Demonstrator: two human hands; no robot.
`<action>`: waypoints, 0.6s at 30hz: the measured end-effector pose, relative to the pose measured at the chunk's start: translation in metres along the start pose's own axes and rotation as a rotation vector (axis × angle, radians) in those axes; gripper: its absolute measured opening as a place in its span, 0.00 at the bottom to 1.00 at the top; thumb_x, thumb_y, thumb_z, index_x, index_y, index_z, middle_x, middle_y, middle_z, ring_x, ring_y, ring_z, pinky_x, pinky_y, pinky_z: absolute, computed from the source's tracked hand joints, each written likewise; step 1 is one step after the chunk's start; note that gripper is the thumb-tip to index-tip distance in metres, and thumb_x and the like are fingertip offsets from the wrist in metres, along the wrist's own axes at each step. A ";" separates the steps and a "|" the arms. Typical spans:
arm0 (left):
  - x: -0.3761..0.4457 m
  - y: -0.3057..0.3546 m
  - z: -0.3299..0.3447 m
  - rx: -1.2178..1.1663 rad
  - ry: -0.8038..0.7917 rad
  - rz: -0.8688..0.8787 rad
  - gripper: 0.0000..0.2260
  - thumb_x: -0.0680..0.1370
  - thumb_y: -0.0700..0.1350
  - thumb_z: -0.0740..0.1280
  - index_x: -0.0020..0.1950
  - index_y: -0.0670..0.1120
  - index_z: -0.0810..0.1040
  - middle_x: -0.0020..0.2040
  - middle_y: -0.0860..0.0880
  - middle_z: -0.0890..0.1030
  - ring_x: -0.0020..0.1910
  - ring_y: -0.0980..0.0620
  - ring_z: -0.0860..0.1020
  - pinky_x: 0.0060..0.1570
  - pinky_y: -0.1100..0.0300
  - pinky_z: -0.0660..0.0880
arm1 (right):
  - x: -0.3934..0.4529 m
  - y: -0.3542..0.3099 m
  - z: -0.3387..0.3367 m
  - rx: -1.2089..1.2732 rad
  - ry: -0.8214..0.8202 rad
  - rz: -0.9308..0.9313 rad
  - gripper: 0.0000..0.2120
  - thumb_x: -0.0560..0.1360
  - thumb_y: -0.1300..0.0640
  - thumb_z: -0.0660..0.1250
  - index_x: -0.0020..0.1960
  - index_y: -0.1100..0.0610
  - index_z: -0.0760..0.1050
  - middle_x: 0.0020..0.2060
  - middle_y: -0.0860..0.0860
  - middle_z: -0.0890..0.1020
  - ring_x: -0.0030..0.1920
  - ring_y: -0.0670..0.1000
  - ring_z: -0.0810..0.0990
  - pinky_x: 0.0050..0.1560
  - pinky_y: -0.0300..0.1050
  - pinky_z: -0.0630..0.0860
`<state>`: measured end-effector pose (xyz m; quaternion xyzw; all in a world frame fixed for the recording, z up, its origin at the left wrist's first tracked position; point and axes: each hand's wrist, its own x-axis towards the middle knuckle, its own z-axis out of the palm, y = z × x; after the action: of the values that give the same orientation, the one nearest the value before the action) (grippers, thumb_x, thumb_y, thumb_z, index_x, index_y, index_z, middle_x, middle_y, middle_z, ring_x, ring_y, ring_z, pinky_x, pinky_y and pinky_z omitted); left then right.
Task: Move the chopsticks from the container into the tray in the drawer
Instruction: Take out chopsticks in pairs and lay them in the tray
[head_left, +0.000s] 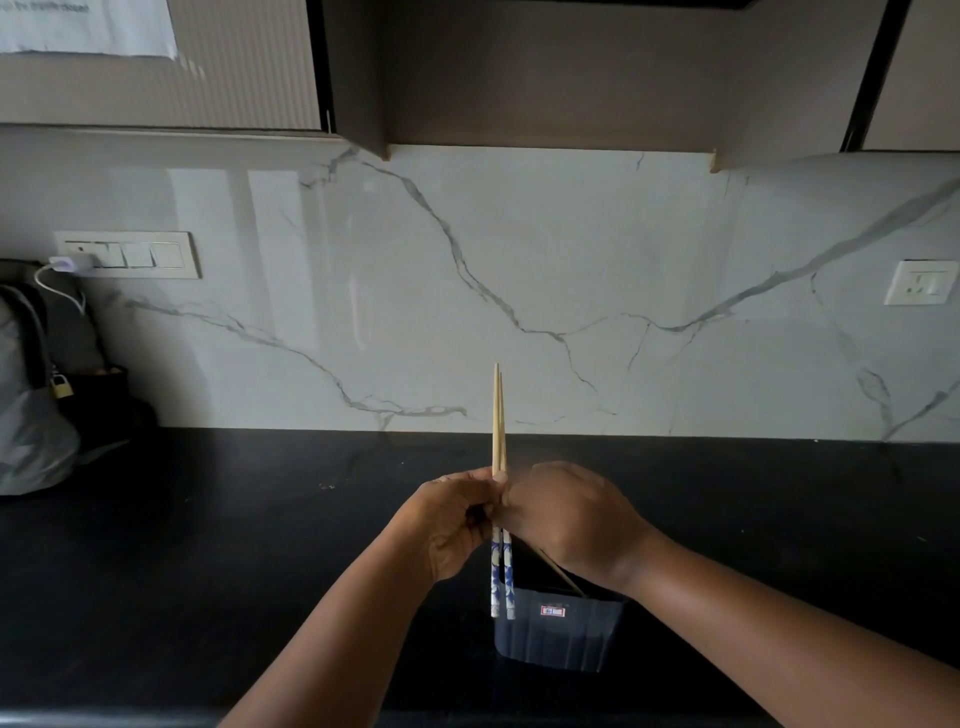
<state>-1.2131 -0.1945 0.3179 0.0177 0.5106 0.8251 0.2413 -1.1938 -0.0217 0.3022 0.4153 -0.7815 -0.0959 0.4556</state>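
Note:
A pair of wooden chopsticks (498, 415) with blue-and-white patterned handles stands upright above the black counter, tips pointing up. My left hand (452, 519) and my right hand (566, 514) both close around the middle of the pair, touching each other. The patterned ends hang just in front of the left side of a dark blue plastic container (558, 631) near the counter's front edge. One more wooden chopstick (563, 574) leans inside the container, partly hidden by my right wrist. No drawer or tray is in view.
The black counter (260, 545) runs the full width below a marble backsplash. A grey bag (36, 395) and dark items sit at the far left under a switch panel (130, 254) with a charger. A wall socket (919, 283) is at the right. Cabinets hang overhead.

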 end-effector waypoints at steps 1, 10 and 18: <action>0.001 0.000 0.000 -0.004 0.006 0.005 0.12 0.78 0.34 0.62 0.40 0.38 0.83 0.35 0.42 0.80 0.33 0.50 0.77 0.38 0.61 0.74 | 0.000 -0.001 0.001 0.018 -0.028 0.014 0.04 0.76 0.57 0.69 0.49 0.51 0.82 0.44 0.48 0.83 0.41 0.51 0.78 0.45 0.46 0.77; 0.013 -0.001 -0.008 -0.074 0.093 0.011 0.07 0.78 0.33 0.63 0.48 0.36 0.80 0.44 0.38 0.82 0.42 0.44 0.82 0.48 0.52 0.80 | 0.025 0.000 -0.003 0.990 -0.148 1.233 0.04 0.72 0.57 0.73 0.46 0.52 0.80 0.38 0.48 0.84 0.35 0.45 0.83 0.38 0.43 0.82; 0.017 -0.018 -0.013 0.005 0.077 -0.038 0.06 0.78 0.33 0.63 0.50 0.35 0.79 0.46 0.38 0.81 0.37 0.46 0.83 0.41 0.50 0.82 | 0.025 -0.020 0.005 1.240 -0.337 1.498 0.05 0.71 0.61 0.74 0.45 0.55 0.81 0.40 0.56 0.86 0.38 0.54 0.84 0.46 0.52 0.83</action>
<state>-1.2248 -0.1912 0.2925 -0.0235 0.5219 0.8191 0.2371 -1.1928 -0.0542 0.3044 -0.0406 -0.8091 0.5860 -0.0172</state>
